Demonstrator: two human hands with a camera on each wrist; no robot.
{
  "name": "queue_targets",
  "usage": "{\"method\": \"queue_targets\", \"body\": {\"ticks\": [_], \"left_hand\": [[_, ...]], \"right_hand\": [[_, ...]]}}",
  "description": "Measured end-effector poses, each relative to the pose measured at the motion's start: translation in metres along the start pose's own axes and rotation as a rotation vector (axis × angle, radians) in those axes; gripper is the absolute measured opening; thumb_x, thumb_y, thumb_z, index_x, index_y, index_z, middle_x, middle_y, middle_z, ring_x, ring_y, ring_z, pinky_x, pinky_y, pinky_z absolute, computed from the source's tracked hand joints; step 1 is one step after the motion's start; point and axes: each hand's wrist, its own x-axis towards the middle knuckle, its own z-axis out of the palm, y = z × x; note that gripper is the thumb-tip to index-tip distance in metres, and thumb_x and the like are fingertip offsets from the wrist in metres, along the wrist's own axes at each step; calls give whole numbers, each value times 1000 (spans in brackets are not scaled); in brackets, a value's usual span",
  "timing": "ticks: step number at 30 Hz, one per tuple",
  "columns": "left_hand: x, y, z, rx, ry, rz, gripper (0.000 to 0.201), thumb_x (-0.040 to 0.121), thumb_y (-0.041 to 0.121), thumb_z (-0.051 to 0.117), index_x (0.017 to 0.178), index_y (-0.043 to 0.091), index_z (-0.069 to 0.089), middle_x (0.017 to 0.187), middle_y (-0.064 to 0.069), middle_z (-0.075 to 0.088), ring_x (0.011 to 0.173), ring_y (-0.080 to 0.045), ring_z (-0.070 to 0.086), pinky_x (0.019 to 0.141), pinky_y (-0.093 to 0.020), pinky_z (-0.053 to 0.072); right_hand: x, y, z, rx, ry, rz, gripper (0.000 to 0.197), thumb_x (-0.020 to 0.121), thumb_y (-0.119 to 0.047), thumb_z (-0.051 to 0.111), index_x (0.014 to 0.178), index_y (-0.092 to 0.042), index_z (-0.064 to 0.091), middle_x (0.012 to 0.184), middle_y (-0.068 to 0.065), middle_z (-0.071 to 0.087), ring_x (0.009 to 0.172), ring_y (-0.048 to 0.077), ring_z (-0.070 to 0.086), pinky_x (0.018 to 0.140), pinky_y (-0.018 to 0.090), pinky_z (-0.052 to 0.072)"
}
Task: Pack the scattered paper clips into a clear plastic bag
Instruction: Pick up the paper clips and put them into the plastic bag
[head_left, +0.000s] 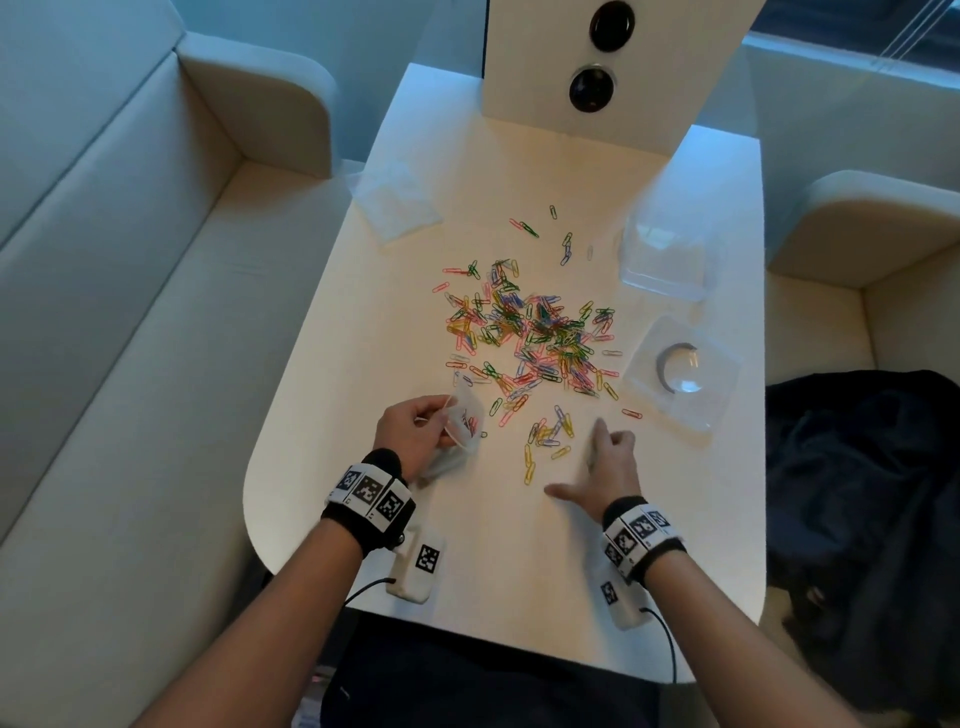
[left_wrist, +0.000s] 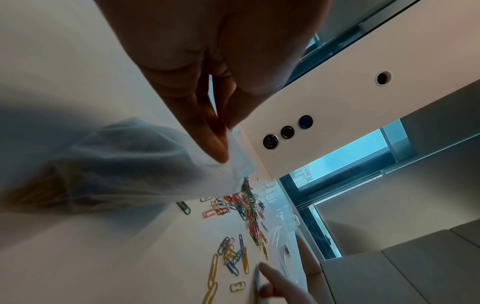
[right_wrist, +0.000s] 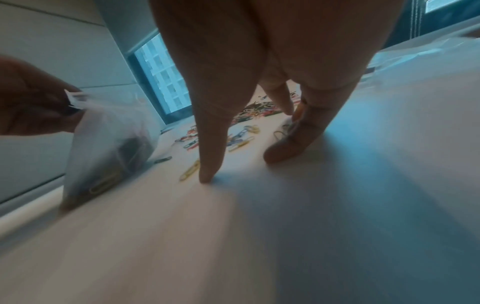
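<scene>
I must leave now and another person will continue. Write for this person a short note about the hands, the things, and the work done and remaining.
Left hand: pinches the mouth of the clear plastic bag, which hangs down to the table.
Right hand: fingertips on the table beside a small group of clips; whether it holds any is unclear.
Done: a few clips are already in the bag.
Left: the main pile of paper clips in the table's middle, plus strays at the far side.
</scene>
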Motion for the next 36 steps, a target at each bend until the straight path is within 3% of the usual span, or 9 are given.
{"method": "queue_targets", "body": {"ticks": [5, 9, 12, 18, 24, 26, 28, 32, 36], "left_hand": [[-1, 4, -4, -21, -5, -5, 21, 95, 8, 60, 102, 22, 73, 106, -11, 74, 81, -21, 74, 78, -33, 61], [-3, 3, -9, -40, 15, 8, 21, 95, 6, 59, 111, 12, 72, 100, -9, 73, 72, -13, 72, 62, -16, 57], [-4, 2, -13, -53, 14, -3, 20, 95, 8, 60, 110, 15, 72, 98, -7, 73, 70, -9, 73, 62, -17, 57], [-5, 4, -16, -72, 7, -23, 21, 95, 8, 59, 108, 18, 72, 100, -8, 73, 74, -16, 75, 65, -23, 60], [-3, 6, -14, -67, -10, -12, 20, 95, 9, 60, 103, 22, 73, 100, -9, 74, 76, -18, 75, 78, -35, 61], [-2, 8, -13, -58, -15, -9, 20, 95, 9, 60, 100, 24, 72, 100, -8, 74, 79, -19, 75, 81, -38, 61], [-1, 10, -10, -59, -19, -11, 20, 95, 9, 60, 100, 24, 72, 99, -9, 73, 79, -20, 75, 82, -39, 61], [-2, 15, -2, -67, -16, -8, 20, 96, 7, 58, 102, 20, 72, 99, -14, 73, 75, -23, 75, 79, -37, 61], [-4, 17, 7, -65, -24, -2, 19, 94, 5, 60, 105, 15, 72, 94, -17, 74, 77, -30, 75, 83, -46, 60]], "right_hand": [[22, -47, 19, 81, 54, -118, 99, 61, -36, 90, 142, -13, 38, 125, 6, 37, 116, 24, 48, 105, 30, 42], [43, -79, 27, 56, 65, -184, 91, 70, -38, 84, 146, -22, 36, 127, 7, 37, 114, 22, 45, 104, 36, 43], [52, -93, 28, -45, 84, -283, 65, 79, -38, 75, 138, -26, 49, 125, 7, 40, 112, 24, 46, 100, 38, 47], [60, -103, 26, -21, 127, -388, 20, 87, -16, 68, 104, -7, 72, 106, 10, 59, 94, 25, 57, 87, 30, 48], [67, -96, 3, 195, 116, -124, 14, 82, -15, 74, 95, -11, 77, 91, 0, 71, 86, 14, 61, 90, 26, 49], [69, -89, -3, 414, 66, 28, 14, 79, -14, 78, 93, -11, 78, 87, -4, 70, 85, 13, 65, 91, 24, 50], [63, -87, -9, 826, -40, 144, 20, 79, -5, 77, 98, -1, 74, 93, 9, 73, 85, 21, 71, 85, 29, 58], [32, -105, -21, 1264, -316, 71, 17, 83, 5, 66, 100, 6, 67, 90, 13, 72, 82, 19, 71, 76, 23, 59], [10, -122, -10, 1028, -316, -83, 12, 80, 4, 73, 91, 1, 72, 88, 17, 73, 79, 25, 71, 73, 26, 60]]}}
